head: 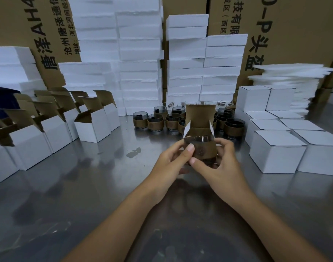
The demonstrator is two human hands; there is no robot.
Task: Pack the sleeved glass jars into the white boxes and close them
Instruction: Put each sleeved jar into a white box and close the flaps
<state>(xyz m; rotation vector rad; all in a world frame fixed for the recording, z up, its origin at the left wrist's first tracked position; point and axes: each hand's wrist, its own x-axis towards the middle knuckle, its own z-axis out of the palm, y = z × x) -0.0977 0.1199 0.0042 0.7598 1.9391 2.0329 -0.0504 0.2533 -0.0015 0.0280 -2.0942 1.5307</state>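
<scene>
Both hands, left [170, 159] and right [221, 160], grip the sleeved jar [199, 150] before the open box [198, 120]; misalignment could snag its flaps.

both hands hold a sleeved jar [199, 150] over the steel table [86, 186]: left hand [169, 165], right hand [221, 163]. open box [199, 122] right behind it. open boxes [48, 127] left, closed boxes [286, 140] right, more jars [162, 120] behind.
</scene>
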